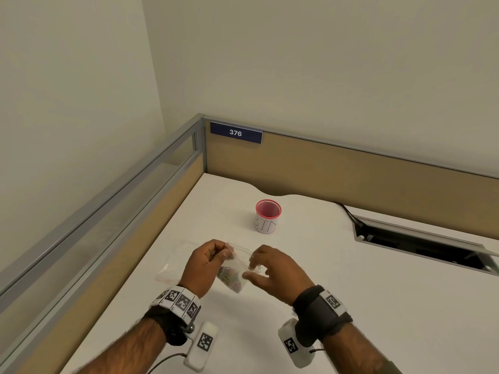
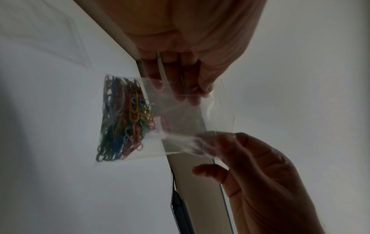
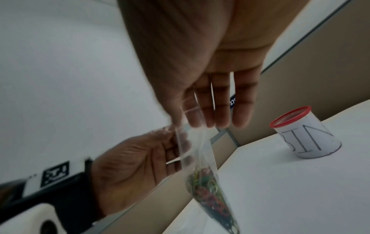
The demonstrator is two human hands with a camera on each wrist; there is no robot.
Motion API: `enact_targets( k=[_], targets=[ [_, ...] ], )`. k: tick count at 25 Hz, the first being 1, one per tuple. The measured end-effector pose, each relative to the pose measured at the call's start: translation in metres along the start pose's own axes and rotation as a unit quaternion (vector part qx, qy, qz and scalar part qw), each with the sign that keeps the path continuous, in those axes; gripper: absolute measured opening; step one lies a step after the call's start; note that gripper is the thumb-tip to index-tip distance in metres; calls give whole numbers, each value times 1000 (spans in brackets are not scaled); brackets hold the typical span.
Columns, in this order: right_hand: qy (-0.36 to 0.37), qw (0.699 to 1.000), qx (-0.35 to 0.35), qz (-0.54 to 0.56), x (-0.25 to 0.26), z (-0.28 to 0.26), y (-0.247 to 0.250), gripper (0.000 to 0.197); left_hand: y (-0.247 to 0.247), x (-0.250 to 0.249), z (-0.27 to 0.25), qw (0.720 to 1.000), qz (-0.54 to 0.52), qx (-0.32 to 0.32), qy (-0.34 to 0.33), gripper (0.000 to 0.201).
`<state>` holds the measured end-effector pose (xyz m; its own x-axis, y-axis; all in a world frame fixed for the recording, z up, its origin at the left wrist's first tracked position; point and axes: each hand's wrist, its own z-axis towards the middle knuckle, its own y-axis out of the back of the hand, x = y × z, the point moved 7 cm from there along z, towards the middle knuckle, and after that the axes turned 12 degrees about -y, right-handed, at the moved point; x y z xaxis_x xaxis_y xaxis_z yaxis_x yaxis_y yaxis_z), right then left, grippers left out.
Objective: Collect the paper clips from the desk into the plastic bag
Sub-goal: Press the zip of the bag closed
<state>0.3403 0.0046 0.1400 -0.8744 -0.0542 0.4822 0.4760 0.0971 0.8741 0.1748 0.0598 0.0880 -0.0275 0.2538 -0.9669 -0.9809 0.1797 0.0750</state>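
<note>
- A second clear bag (image 1: 175, 261), flat and with a red strip at its near edge, is lying on the white counter (image 1: 351, 306) at the far left, just beside the left hand.
- The left hand (image 1: 206, 261) is hovering above the counter with its fingers (image 2: 180, 88) curled, pinching the top edge of the plastic bag (image 2: 180, 120) between thumb and fingertips.
- The plastic bag is hanging in the air between the two hands, clear of the counter, with its mouth at the top and its bottom corner pointing down toward the person.
- The paper clips (image 2: 124, 117) are sitting bunched in the lower part of the bag, a tangle of green, blue, red, yellow and white ones; in the head view no loose clip is showing on the counter.
- The right hand (image 1: 270, 268) is holding the other side of the bag's mouth: thumb and forefinger are pinching the plastic while the remaining fingers (image 3: 220, 114) are stretching out nearly straight, side by side.
- Both wrists are wearing black straps with white blocks carrying black-and-white square markers.
- Beyond the hands, well apart from them, a white cup (image 1: 268, 217) with a red rim and "BIN" handwritten on its side is standing upright.
- Further right, an open cable slot (image 1: 421, 244) is cutting into the counter, with a dark cable running into its left end.
</note>
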Motion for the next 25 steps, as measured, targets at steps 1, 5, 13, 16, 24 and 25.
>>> enact_targets(
  k=[1,5,13,16,24,25],
  targets=[
    [-8,1000,-21,3,-1,2,1,25,2,2,1,1000,-6,-4,4,11],
    [-60,989,-88,99,-13,7,10,15,10,8,2,999,-29,-15,26,15],
    [-102,972,-105,181,-21,2,7,14,7,2,3,999,-29,-18,30,6],
    [-106,971,-97,189,-23,2,4,25,3,-1,3,997,-61,-23,31,4],
    [-114,975,-115,151,-27,6,-2,9,1,2,1,998,-46,-2,39,9],
    [-111,976,-114,151,-24,6,-2,11,0,2,1,999,-31,3,39,10]
  ],
)
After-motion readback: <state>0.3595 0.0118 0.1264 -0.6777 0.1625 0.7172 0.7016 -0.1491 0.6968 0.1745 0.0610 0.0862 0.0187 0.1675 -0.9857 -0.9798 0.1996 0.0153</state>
